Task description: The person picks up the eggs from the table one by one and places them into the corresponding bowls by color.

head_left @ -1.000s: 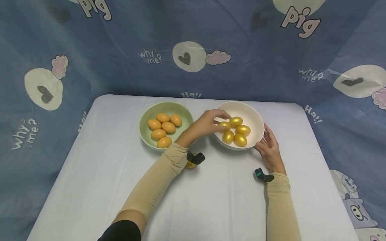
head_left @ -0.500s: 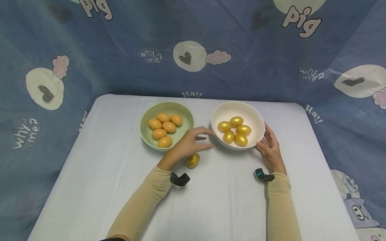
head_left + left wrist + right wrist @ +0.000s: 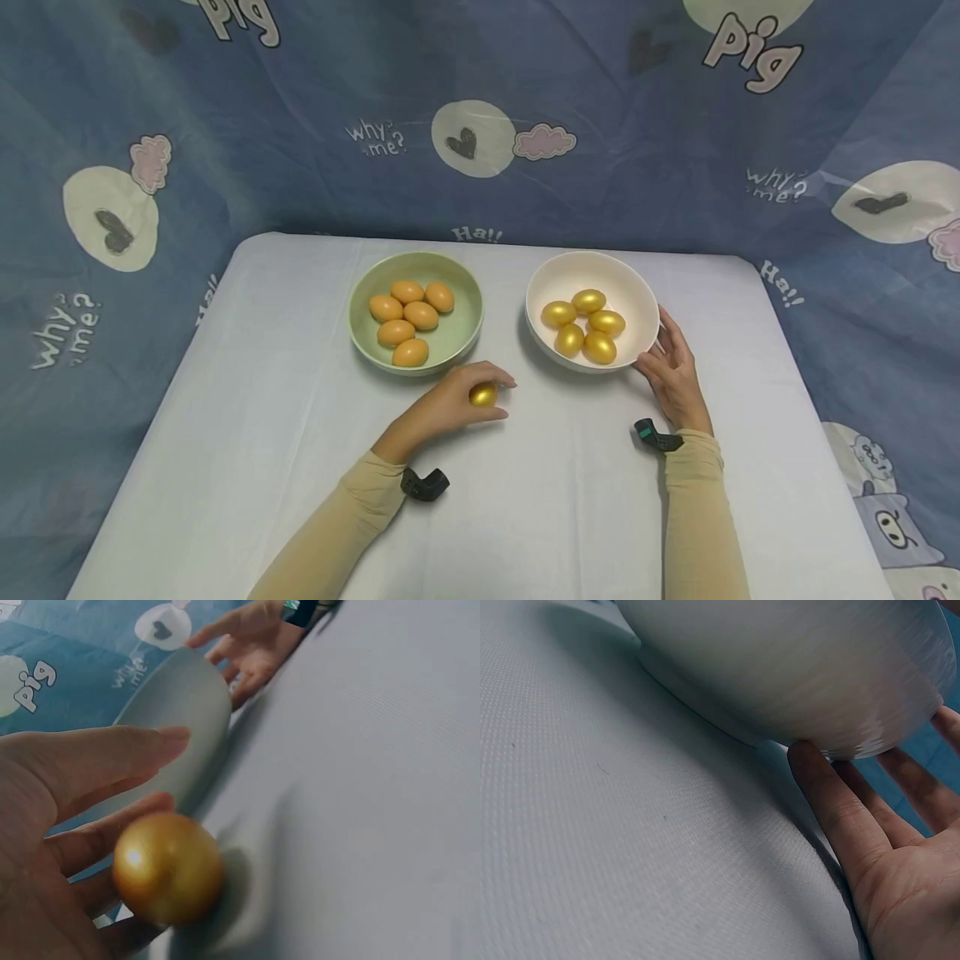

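Observation:
In the head view, my left hand (image 3: 450, 398) is around a single golden egg (image 3: 483, 394) on the cloth in front of the bowls. The left wrist view shows the thumb apart from this egg (image 3: 169, 868), with the other fingers beside it. My right hand (image 3: 672, 375) touches the right outer side of a white bowl (image 3: 633, 292), its fingers spread and fairly straight against the wall. Several golden eggs (image 3: 599, 347) lie inside that bowl. To its left stands a green bowl (image 3: 465, 287) with several orange-brown eggs (image 3: 395, 333).
A white cloth (image 3: 540, 500) covers the table, and both bowls stand near its far edge. Behind rises a blue printed curtain (image 3: 337, 192). Dark wrist cameras sit on the left wrist (image 3: 424, 485) and the right wrist (image 3: 657, 436).
My left hand has left the white bowl, moving left and toward me to the lone golden egg on the cloth. The right hand has stayed at the white bowl's side.

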The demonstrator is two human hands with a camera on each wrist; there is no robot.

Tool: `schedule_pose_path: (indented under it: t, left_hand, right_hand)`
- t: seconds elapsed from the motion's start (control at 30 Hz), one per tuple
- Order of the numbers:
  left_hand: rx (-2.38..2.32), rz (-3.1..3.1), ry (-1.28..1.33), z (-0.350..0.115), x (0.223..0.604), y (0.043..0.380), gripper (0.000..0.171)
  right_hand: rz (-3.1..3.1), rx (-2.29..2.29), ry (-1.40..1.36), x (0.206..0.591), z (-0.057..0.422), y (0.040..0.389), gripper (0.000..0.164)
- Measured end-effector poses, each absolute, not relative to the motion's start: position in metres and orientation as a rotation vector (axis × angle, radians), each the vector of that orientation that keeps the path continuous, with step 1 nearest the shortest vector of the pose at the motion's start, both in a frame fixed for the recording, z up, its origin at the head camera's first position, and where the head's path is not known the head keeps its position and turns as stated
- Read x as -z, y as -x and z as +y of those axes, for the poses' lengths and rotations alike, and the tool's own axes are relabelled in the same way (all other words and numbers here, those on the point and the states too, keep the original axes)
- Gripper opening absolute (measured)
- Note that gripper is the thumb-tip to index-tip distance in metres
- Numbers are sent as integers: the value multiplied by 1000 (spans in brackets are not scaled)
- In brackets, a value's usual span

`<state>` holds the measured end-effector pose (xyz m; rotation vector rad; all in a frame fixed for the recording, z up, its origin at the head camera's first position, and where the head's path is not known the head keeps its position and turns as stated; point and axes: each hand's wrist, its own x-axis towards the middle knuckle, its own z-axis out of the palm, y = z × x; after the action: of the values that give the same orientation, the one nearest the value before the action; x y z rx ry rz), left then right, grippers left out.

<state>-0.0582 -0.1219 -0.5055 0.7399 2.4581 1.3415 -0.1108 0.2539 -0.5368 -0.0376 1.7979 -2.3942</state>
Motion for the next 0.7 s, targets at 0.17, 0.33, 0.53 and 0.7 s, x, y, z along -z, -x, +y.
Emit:
schedule_pose_path:
  t: [0.17, 0.33, 0.53, 0.7]
  left_hand:
    - [-1323, 2487, -697, -129, 512, 48, 40]
    - [-1286, 2545, -687, -133, 516, 42, 43]
    - [-1307, 2569, -673, -135, 520, 39, 43]
    - [-1328, 2576, -649, -137, 518, 38, 43]
  right_hand:
    - [1792, 2395, 42, 537, 255, 111, 83]
    - [1794, 2397, 31, 538, 256, 111, 84]
    - [1805, 2389, 29, 538, 256, 111, 84]
    - [1813, 2380, 34, 538, 255, 111, 84]
